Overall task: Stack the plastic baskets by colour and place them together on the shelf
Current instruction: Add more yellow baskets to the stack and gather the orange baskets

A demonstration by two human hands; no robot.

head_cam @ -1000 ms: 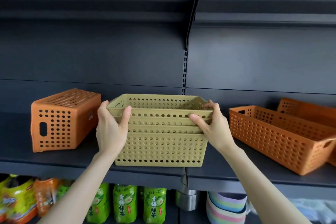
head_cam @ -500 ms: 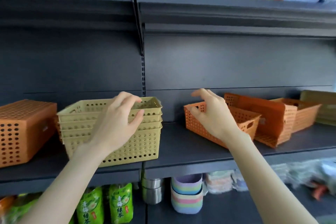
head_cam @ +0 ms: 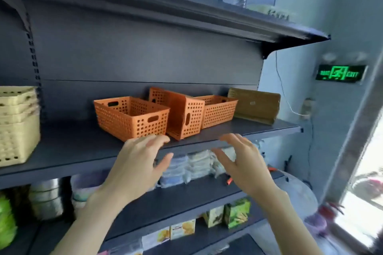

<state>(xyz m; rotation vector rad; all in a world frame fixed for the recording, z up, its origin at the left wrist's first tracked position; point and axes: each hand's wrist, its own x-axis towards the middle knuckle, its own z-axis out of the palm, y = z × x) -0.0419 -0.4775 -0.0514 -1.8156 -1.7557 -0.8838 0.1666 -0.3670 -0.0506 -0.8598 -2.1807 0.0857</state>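
A stack of yellow baskets point(head_cam: 17, 124) stands at the far left of the dark shelf point(head_cam: 83, 151). Three orange baskets sit further right: one upright point(head_cam: 128, 118), one tipped on its side point(head_cam: 182, 114), one upright behind it point(head_cam: 217, 109). A single yellow basket point(head_cam: 253, 105) lies on its side at the shelf's right end. My left hand point(head_cam: 138, 161) hovers open just in front of the nearest orange basket, apart from it. My right hand point(head_cam: 242, 161) is open too, below the shelf edge, holding nothing.
The upper shelf point(head_cam: 186, 14) overhangs the baskets. Lower shelves hold folded packs point(head_cam: 196, 163), metal pots point(head_cam: 45, 198) and small boxes point(head_cam: 236, 213). A wall with a green exit sign point(head_cam: 341, 73) and a window lie to the right.
Both hands let go of the yellow stack and moved right toward the orange baskets. My view swung right, so the yellow stack now sits at the left edge.
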